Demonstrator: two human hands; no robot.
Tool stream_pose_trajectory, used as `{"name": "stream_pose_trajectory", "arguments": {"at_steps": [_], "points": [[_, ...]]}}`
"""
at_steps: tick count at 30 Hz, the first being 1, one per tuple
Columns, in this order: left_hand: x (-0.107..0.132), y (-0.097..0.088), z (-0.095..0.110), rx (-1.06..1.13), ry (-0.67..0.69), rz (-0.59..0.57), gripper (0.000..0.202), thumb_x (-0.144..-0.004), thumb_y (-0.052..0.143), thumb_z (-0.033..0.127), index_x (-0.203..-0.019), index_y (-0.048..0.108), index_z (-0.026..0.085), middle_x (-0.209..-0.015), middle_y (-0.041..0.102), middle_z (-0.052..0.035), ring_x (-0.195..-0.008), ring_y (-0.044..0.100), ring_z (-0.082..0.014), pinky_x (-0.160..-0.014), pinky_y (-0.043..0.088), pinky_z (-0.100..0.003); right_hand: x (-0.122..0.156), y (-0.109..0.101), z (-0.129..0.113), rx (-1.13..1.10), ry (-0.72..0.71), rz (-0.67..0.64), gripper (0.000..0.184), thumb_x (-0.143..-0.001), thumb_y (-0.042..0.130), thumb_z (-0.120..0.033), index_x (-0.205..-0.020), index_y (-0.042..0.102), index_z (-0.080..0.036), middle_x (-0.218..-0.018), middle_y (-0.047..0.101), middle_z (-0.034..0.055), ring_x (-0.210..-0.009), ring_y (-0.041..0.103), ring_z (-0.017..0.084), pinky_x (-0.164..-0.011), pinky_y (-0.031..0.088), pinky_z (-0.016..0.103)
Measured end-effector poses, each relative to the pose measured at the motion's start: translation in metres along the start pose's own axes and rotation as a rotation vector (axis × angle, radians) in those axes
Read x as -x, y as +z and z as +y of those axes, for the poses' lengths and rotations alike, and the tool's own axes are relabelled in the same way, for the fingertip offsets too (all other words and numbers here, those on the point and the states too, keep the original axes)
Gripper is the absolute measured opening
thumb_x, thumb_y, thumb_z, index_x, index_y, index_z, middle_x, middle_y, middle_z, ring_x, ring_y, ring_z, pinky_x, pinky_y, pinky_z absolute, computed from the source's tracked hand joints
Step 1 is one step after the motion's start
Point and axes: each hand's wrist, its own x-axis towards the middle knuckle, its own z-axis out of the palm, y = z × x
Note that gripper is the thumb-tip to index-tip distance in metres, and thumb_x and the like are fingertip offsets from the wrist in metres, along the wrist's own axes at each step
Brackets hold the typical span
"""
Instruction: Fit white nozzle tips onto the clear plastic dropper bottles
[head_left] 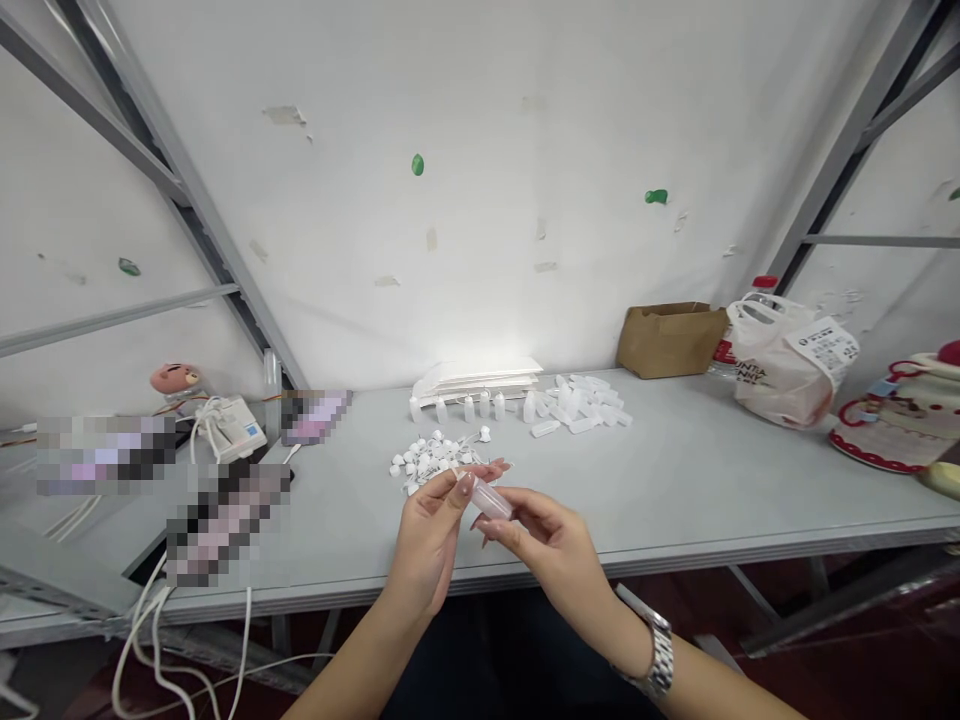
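Observation:
Between my two hands, over the front edge of the table, is a small translucent plastic bottle [491, 499], tilted with its top towards the left. My left hand [429, 530] pinches the top end, thumb against it, and hides whatever sits there. The fingers of my right hand [551, 545] close round the bottle's lower end. Just beyond lies a pile of white caps with thin stems [431, 456]. Several capped bottles [469, 408] stand in a row behind the pile. To their right is a heap of loose translucent bottles [581, 403], mostly lying down.
White flat sheets [480, 380] are stacked against the wall. A cardboard box [670, 341], a plastic bag [784, 365] and a decorated bag [900, 415] stand at the right. At the left are a white power strip [238, 430], cables and blurred phone-like objects [232, 525].

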Motion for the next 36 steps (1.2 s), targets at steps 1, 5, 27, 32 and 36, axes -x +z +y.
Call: {"name": "stream_pose_trajectory", "arguments": {"at_steps": [1,5,27,32,36], "points": [[0.0003,0.0013,-0.0004,0.004,0.006,0.007,0.021,-0.081,0.062,0.034,-0.084,0.072,0.016,-0.097,0.072,-0.0092,-0.110,0.056,-0.0238,-0.089,0.042,-0.030,0.0015,0.0005,-0.0004,0.059,-0.031,0.031,0.017,-0.075,0.068,-0.033,-0.086,0.069,-0.019,-0.073,0.066,0.0013,-0.071,0.059,0.015,-0.072,0.047,0.029],[0.0016,0.0050,-0.0028,0.105,-0.066,-0.021,0.020,-0.080,0.062,0.032,-0.086,0.071,0.015,-0.102,0.070,-0.0113,-0.107,0.057,-0.0233,-0.085,0.045,-0.030,0.0054,0.0006,-0.0019,0.150,-0.070,0.063,0.016,-0.078,0.065,-0.034,-0.081,0.070,-0.019,-0.064,0.061,-0.0010,-0.063,0.056,0.013,-0.067,0.046,0.026],[0.0032,-0.0007,0.0003,-0.024,0.027,0.033,0.031,-0.079,0.061,0.042,-0.091,0.072,0.016,-0.109,0.069,-0.0102,-0.119,0.049,-0.0282,-0.101,0.033,-0.039,-0.0043,0.0017,-0.0056,-0.457,0.180,-0.109,0.026,-0.080,0.063,-0.037,-0.071,0.069,-0.013,-0.066,0.064,0.0037,-0.059,0.054,0.011,-0.065,0.043,0.025],[0.0023,0.0005,-0.0027,0.000,0.020,0.061,0.020,-0.074,0.068,0.037,-0.077,0.072,0.018,-0.096,0.073,-0.0076,-0.114,0.053,-0.0281,-0.098,0.036,-0.040,-0.0024,0.0034,-0.0041,-0.415,0.166,-0.107,0.027,-0.078,0.064,-0.039,-0.070,0.069,-0.013,-0.065,0.064,0.0035,-0.059,0.054,0.012,-0.062,0.043,0.027],[0.0028,0.0003,-0.0054,-0.027,0.083,0.057,0.022,-0.075,0.067,0.038,-0.078,0.073,0.017,-0.095,0.073,-0.0089,-0.109,0.057,-0.0275,-0.097,0.037,-0.039,0.0007,0.0046,-0.0072,-0.408,0.188,-0.109,0.028,-0.076,0.066,-0.041,-0.069,0.067,-0.013,-0.060,0.060,0.0019,-0.057,0.052,0.012,-0.057,0.042,0.026]]}}
